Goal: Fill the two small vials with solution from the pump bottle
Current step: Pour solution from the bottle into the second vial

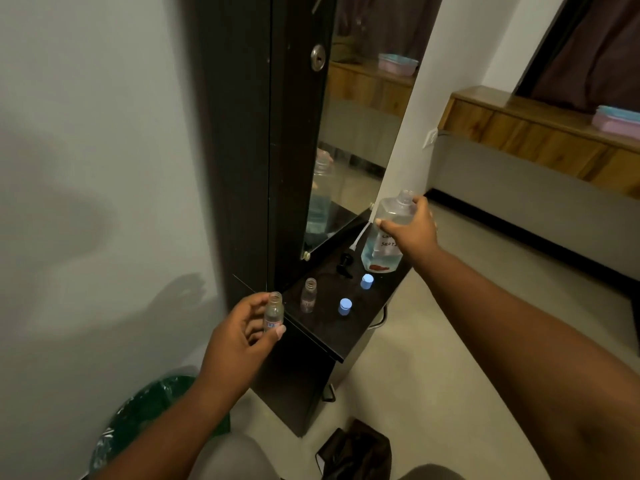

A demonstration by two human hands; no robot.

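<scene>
Left hand point(239, 336), lower centre, pinches an uncapped vial point(273, 312) upright just off the shelf point(332, 337) edge. Right hand point(412, 226), centre right, grips the open-necked pump bottle point(384, 237) at its shoulder. Second vial point(308, 295), two blue caps point(345, 307) and the black pump head point(346, 263) sit on the shelf.

Left hand point(239, 336) holds a vial point(273, 312); right hand point(410, 227) grips the bottle point(384, 239).
</scene>
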